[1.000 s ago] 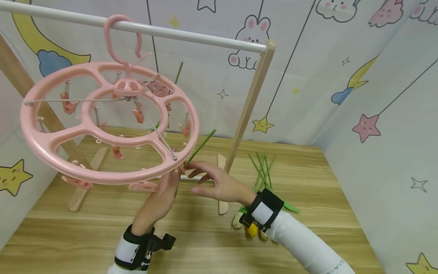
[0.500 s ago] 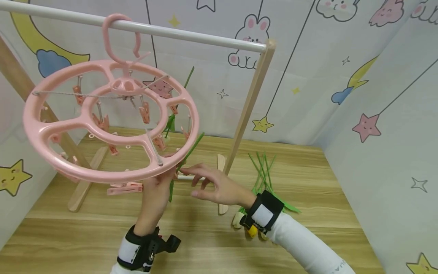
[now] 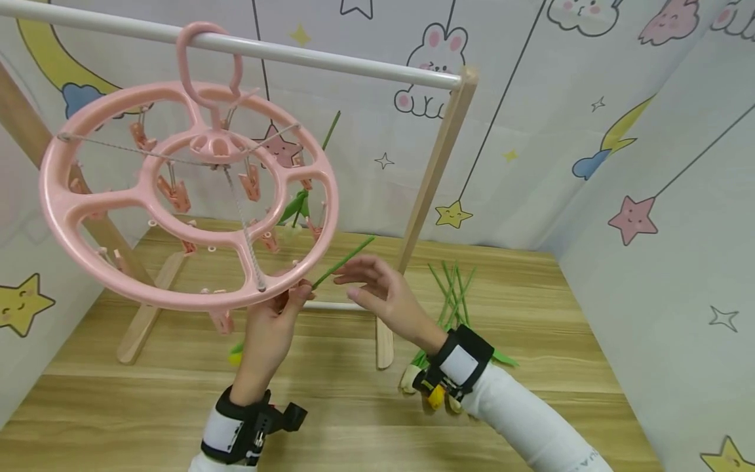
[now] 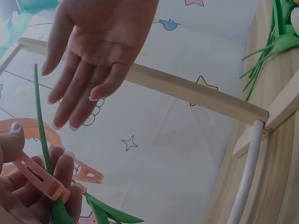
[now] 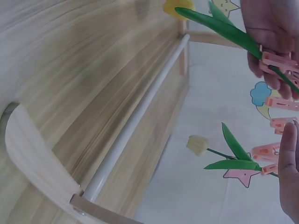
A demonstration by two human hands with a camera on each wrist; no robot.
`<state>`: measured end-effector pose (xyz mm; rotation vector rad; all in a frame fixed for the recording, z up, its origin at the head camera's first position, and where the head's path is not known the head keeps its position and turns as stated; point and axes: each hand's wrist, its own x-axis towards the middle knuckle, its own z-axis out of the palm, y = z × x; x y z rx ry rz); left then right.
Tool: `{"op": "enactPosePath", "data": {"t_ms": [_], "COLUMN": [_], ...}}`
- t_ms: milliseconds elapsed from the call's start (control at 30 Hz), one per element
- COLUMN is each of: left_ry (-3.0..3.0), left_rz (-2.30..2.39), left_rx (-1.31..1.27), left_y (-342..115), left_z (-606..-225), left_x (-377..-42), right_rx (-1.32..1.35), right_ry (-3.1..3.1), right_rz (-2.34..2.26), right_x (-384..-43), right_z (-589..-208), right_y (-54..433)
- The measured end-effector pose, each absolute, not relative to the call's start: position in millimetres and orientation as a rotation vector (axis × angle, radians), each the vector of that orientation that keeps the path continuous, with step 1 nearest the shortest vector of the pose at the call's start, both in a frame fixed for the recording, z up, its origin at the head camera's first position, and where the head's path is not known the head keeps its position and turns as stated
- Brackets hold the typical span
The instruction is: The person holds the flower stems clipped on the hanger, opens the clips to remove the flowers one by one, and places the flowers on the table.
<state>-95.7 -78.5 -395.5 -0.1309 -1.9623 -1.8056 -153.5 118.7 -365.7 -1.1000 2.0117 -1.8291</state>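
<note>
A pink round drying hanger (image 3: 189, 301) with several clothespins hangs by its hook. My left hand (image 3: 265, 337) is under its near right rim, pinching a pink clothespin (image 4: 39, 177) between thumb and fingers. A green tulip stem (image 4: 39, 112) passes through that clothespin; the yellow tulip head (image 5: 177, 8) points downward. My right hand (image 3: 386, 298) is just right of the stem's upper end, fingers loosely bent and holding nothing; in the left wrist view its palm shows. A cream tulip (image 5: 198, 145) hangs head-down from another clothespin further back.
A white rail (image 3: 330, 62) on wooden posts (image 3: 433, 170) carries the hanger. A lower white bar (image 3: 339, 306) joins the stand's feet. Several tulips (image 3: 436, 396) lie on the wooden tabletop (image 3: 531, 314) at right, partly behind my right wrist. Patterned walls stand behind and at right.
The hanger has tilted and turned a little. My right hand has drawn back to the right, away from the clothespin and stem. The left hand stays beneath the rim.
</note>
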Motion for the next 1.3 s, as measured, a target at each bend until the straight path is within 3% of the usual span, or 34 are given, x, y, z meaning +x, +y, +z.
{"op": "enactPosePath", "data": {"t_ms": [300,733,967,1300], "left_ry": [-2.070,-2.079,-2.101,-2.102], "left_rz": [-1.565,-1.635,-1.703,-1.639], "left_rx": [-0.109,-0.202,-0.156,-0.005], "left_y": [-77.9,-79.0,-78.9,-80.0], "left_z": [-397.3,-396.2,-394.7,-392.6], "left_x": [-96.9,-93.2,-93.1,-91.0], "right_rx": [-0.996,-0.816,-0.649,-0.718], "right_ry": [1.951,2.031,1.721,1.767], "right_rz": [-1.963,-2.061,-2.359,-2.357], "right_x": [-153.9,-157.1,-155.0,-152.6], "right_z": [-361.9,-362.3,-360.3,-361.4], "right_y": [113.0,112.0,103.1,101.3]}}
